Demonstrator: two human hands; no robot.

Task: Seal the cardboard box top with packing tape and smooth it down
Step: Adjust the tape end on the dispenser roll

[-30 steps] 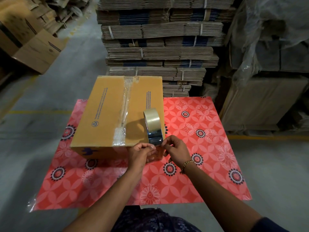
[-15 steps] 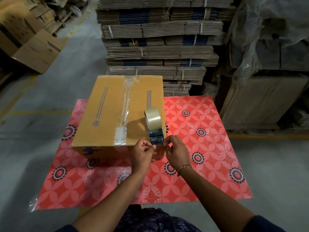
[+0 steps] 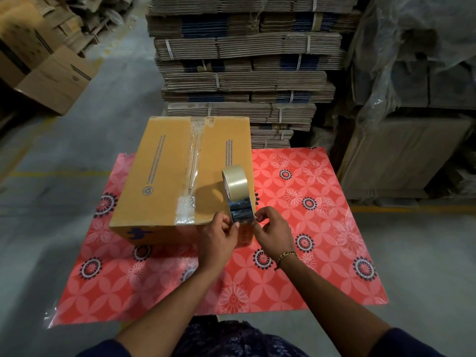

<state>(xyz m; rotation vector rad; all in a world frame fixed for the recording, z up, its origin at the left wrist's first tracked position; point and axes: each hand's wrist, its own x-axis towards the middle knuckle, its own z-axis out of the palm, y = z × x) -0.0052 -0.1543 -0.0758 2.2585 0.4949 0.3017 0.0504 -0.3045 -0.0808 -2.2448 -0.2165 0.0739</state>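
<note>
A closed yellow-brown cardboard box (image 3: pixel 164 176) lies on a red flowered sheet (image 3: pixel 322 228). Clear tape runs along its top centre seam (image 3: pixel 193 161), crumpled at the near end. A roll of clear packing tape (image 3: pixel 235 182) stands on edge at the box's near right corner. A short strip of tape (image 3: pixel 242 213) hangs from the roll over the box's near edge. My left hand (image 3: pixel 219 238) pinches the strip's left edge and my right hand (image 3: pixel 273 230) pinches its right edge, both just in front of the box.
Tall stacks of bundled flat cardboard (image 3: pixel 244 63) rise right behind the box. Plastic-wrapped pallets (image 3: pixel 412 99) stand at the right. Loose cartons (image 3: pixel 49 73) lie at the far left on the grey concrete floor (image 3: pixel 51 228).
Both hands have edged slightly forward and closer on the strip below the roll. The roll and the box stay where they were.
</note>
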